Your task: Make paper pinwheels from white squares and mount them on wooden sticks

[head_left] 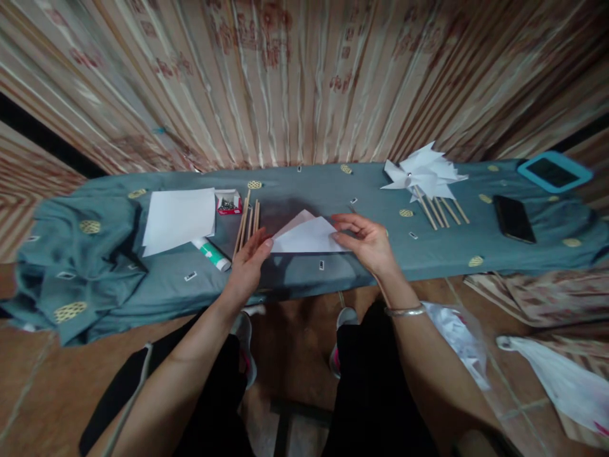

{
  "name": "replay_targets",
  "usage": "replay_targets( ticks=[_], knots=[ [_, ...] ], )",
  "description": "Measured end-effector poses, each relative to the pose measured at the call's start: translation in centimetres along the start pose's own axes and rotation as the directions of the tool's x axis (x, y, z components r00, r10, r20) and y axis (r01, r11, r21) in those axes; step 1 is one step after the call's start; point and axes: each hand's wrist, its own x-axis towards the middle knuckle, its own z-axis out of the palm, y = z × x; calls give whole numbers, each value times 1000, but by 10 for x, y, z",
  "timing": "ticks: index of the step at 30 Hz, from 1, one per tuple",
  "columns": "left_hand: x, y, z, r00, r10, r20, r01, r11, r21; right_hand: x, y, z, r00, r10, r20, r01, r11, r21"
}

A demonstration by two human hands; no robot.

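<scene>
A white sheet of paper, folded over with its two corners slightly out of line, is held above the middle of the cloth-covered table. My left hand grips its left end between thumb and fingers. At the opposite end, my right hand pinches the paper with thumb and forefinger. Just beyond my left hand lie several thin wooden sticks. A green and white tube rests left of that hand, touching a stack of white paper.
A red box of small metal pins stands beside the paper stack. Several paper pinwheels on sticks lie at the back right. Farther right are a black phone and a blue-framed tablet. Plastic bags sit on the floor; a curtain hangs behind.
</scene>
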Motion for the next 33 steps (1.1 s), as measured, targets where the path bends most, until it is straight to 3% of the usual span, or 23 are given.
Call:
replay_targets(
  ticks=[2,5,8,12,14,16,19,21,23,27,31,33],
  knots=[
    [0,5,5,993,-114,9,114,988,-102,-1,-5,-2,999,-26,-37,27,1000,16],
    [-5,11,12,951,-255,175,294,923,-250,-3,-13,2,990,-101,-98,98,994,-43],
    [-10,16,18,898,-320,302,410,857,-311,-9,-21,10,984,-149,-94,141,985,-95],
    [-6,20,23,896,-373,240,440,822,-361,-17,-32,13,985,-170,-10,168,980,-104],
    [-2,21,24,906,-383,182,424,816,-393,-18,-33,6,984,-175,34,178,973,-146],
    [3,24,24,921,-364,142,389,820,-420,-15,-26,-9,982,-189,0,182,945,-273],
    [8,30,24,941,-312,130,336,824,-456,-7,-1,-38,956,-250,-157,98,772,-628],
    [10,36,25,948,-294,120,315,820,-478,-2,20,-53,970,-199,-141,-1,576,-818],
    [12,40,28,953,-283,104,296,812,-503,0,38,-61,984,-134,-116,-49,423,-905],
    [16,45,34,960,-258,105,272,788,-553,-2,51,-62,983,-150,-104,-40,378,-925],
    [22,43,38,972,-225,75,228,799,-557,-5,47,-58,978,-194,-75,-11,312,-950],
    [24,41,40,983,-179,43,174,819,-547,-5,43,-57,981,-175,-88,-27,324,-946]
  ],
)
